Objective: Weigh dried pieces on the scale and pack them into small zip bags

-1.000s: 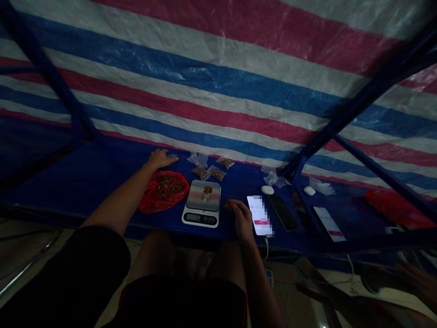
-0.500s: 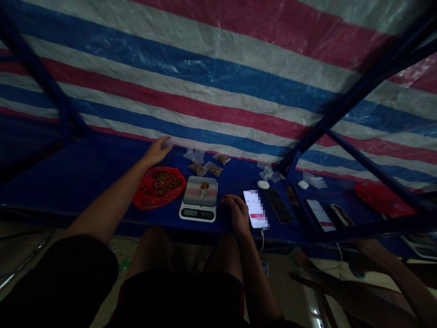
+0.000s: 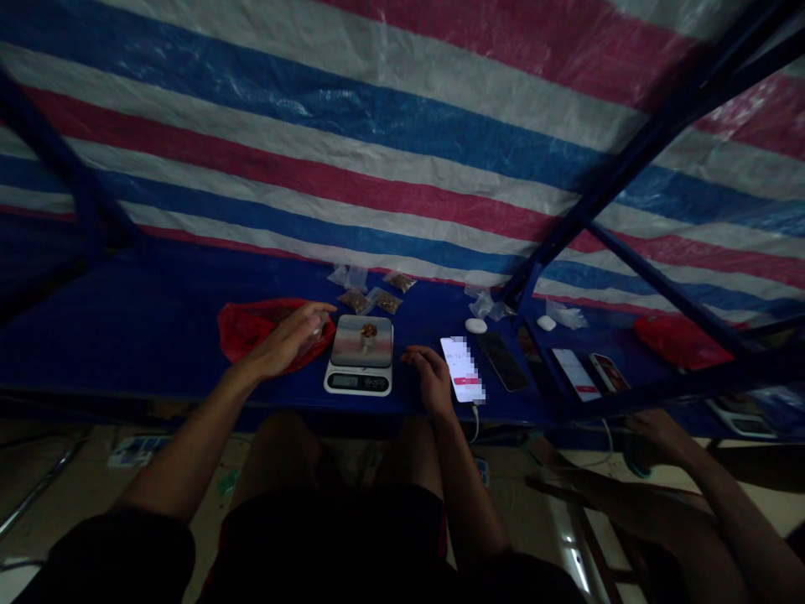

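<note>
At lower left of centre, a small clear plastic item (image 3: 319,327), blurred and of uncertain shape, is showing at the left hand (image 3: 290,342), whose fingers are lying together and closing on it. Both are hanging over an open red plastic bag (image 3: 234,329), which is holding brown pieces, partly hidden by the hand. Just right of the bag, a white scale (image 3: 343,353) is bearing a small cup (image 3: 368,343), standing upright and heaped with brown pieces; the display is showing figures too small to read. Behind the scale, three clear bags (image 3: 385,301) are holding brown matter, with clear plastic (image 3: 348,277) lying beside them. Right of the scale, the right hand (image 3: 433,379) is resting with fingers loosely curled; whether they are gripping anything cannot be told. Beside it, a lit phone (image 3: 462,369) is lying near a dark phone (image 3: 503,361) and a white case (image 3: 476,325).
</note>
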The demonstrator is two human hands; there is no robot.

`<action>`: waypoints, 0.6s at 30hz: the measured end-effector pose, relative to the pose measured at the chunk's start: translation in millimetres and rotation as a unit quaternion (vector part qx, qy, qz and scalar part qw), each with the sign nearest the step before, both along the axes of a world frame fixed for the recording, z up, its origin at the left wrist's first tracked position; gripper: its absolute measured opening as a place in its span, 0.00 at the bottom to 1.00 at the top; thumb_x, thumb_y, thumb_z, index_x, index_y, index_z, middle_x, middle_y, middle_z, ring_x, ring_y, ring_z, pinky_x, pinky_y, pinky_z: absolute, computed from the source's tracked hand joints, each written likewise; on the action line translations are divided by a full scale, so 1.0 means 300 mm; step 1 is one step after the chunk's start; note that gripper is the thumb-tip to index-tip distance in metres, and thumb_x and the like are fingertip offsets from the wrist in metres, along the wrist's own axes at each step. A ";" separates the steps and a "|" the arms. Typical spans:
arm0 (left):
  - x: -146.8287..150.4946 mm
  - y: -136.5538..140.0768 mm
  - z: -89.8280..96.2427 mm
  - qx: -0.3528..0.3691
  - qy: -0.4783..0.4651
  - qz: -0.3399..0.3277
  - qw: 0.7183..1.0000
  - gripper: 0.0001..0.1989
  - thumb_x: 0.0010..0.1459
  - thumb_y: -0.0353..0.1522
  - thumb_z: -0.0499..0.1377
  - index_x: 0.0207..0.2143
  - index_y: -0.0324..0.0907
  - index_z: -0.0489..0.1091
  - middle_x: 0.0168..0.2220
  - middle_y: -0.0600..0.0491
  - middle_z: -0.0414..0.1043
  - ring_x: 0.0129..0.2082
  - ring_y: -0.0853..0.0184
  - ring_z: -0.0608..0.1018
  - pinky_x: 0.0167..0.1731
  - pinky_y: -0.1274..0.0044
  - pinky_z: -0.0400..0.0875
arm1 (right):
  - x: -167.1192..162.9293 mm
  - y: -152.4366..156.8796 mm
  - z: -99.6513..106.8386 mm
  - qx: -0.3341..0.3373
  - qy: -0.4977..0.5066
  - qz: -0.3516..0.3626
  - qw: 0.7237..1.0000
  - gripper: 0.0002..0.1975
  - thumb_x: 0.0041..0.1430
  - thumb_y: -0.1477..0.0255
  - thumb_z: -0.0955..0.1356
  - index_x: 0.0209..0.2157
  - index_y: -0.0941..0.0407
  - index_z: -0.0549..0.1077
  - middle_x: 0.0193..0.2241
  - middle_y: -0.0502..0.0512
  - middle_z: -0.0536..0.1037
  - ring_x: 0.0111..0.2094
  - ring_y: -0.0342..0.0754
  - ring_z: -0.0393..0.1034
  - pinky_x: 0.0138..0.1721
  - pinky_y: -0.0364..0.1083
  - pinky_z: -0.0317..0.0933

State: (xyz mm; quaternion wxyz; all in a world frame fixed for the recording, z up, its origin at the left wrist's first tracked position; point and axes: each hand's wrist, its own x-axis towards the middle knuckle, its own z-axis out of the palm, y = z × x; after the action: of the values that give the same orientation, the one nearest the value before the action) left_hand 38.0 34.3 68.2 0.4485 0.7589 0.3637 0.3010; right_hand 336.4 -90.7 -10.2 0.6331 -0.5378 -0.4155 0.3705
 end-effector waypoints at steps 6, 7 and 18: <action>-0.019 -0.104 -0.034 0.070 0.145 -0.047 0.986 0.27 0.74 0.49 0.47 0.66 0.47 0.66 0.62 0.45 0.70 0.63 0.53 0.73 0.66 0.60 0.65 | 0.007 0.000 -0.003 0.000 -0.020 0.012 1.000 0.13 0.64 0.60 0.71 0.42 0.53 0.82 0.36 0.54 0.86 0.41 0.52 0.78 0.49 0.51 0.67; -0.019 -0.111 -0.036 0.078 0.161 -0.045 0.983 0.27 0.75 0.49 0.47 0.67 0.47 0.65 0.62 0.45 0.70 0.62 0.54 0.74 0.64 0.61 0.67 | 0.006 -0.001 -0.004 0.000 -0.027 0.016 1.000 0.13 0.65 0.60 0.71 0.43 0.53 0.82 0.37 0.54 0.86 0.42 0.52 0.78 0.50 0.51 0.67; -0.003 -0.098 -0.031 0.170 0.215 0.024 0.961 0.33 0.64 0.49 0.64 0.67 0.47 0.66 0.64 0.44 0.74 0.62 0.51 0.77 0.61 0.62 0.71 | -0.037 0.039 0.023 0.050 -0.281 0.007 0.959 0.18 0.63 0.63 0.74 0.53 0.53 0.78 0.52 0.61 0.81 0.55 0.58 0.73 0.56 0.57 0.67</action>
State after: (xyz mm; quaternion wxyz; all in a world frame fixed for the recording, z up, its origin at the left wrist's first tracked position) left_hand 37.0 4.8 59.0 0.2165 0.8620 0.4131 0.1984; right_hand 325.3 -79.0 -3.3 0.5146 -0.5848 -0.5982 0.1878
